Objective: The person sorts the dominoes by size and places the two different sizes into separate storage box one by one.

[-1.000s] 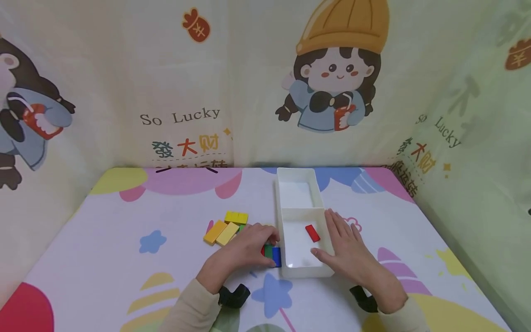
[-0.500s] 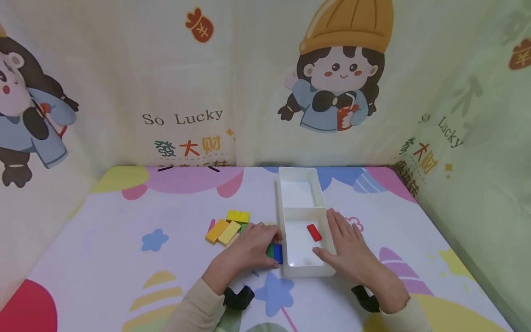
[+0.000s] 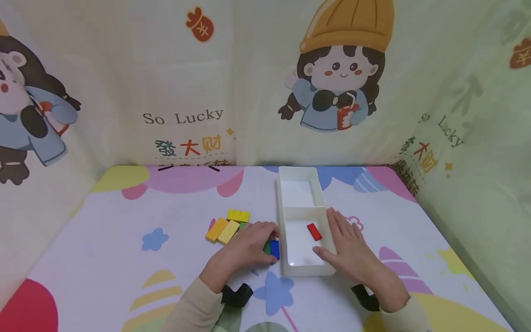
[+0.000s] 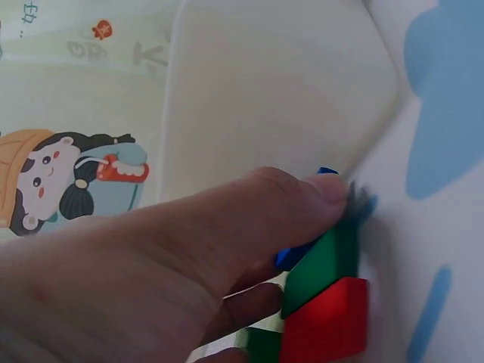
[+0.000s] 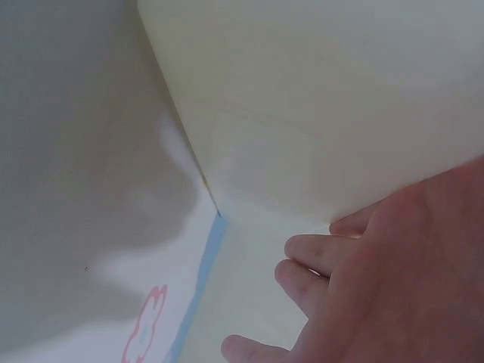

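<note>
My left hand (image 3: pixel 253 242) is beside the left wall of a white two-compartment box (image 3: pixel 307 271). It pinches a blue block (image 3: pixel 275 249) between thumb and curled fingers, the thumb at its near end. A green block (image 4: pixel 329 261) and a red block (image 4: pixel 325 321) stand in a row against the blue one, mostly hidden by the hand in the head view. My right hand (image 3: pixel 352 251) lies against the box's right wall, fingers extended and thumb reaching over the rim. Inside the near compartment lies a small red block (image 3: pixel 314 232).
Left of my left hand lie a yellow block (image 3: pixel 238 216), an orange block (image 3: pixel 217 230), a pale yellow block (image 3: pixel 228 232) and a partly hidden green block (image 3: pixel 242 226). The box's far compartment (image 3: pixel 296 193) holds nothing. Printed curtains rise behind the patterned table.
My left hand and the blue block have shifted slightly left, leaving a narrow gap to the box wall. The right hand keeps its place on the box.
</note>
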The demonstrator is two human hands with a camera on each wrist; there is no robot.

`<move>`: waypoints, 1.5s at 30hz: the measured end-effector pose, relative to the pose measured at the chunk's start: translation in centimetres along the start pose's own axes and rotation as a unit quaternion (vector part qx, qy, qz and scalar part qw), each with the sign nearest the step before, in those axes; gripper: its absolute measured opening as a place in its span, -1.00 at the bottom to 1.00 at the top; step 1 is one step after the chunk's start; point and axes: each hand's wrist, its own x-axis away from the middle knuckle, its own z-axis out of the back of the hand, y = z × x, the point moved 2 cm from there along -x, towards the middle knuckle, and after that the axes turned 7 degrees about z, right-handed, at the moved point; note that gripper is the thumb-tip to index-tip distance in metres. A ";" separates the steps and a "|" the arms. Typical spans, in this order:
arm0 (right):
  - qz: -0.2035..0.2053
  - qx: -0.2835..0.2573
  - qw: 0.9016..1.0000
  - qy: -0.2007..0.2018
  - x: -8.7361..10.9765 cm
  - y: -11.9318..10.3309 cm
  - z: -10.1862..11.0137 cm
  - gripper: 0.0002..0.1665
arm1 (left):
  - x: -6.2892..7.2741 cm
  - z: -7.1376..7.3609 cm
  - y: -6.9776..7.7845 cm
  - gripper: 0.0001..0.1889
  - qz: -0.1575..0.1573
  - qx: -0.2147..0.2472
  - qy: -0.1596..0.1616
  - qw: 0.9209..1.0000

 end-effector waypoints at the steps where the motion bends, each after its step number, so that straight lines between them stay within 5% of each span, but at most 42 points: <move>1: -0.001 0.001 1.000 -0.002 0.0 0.0 0.0 0.21 | 0.0 0.1 0.0 -0.50 -0.001 0.006 0.000 1.000; 35: 0.008 0.004 1.000 0.008 0.1 0.3 0.3 0.21 | 0.3 2.9 -0.4 -0.51 0.013 0.116 0.069 0.991; 45: -0.002 -0.010 1.000 0.002 0.2 0.3 -0.2 0.21 | 0.5 3.6 0.6 -0.55 -0.014 0.110 0.086 0.990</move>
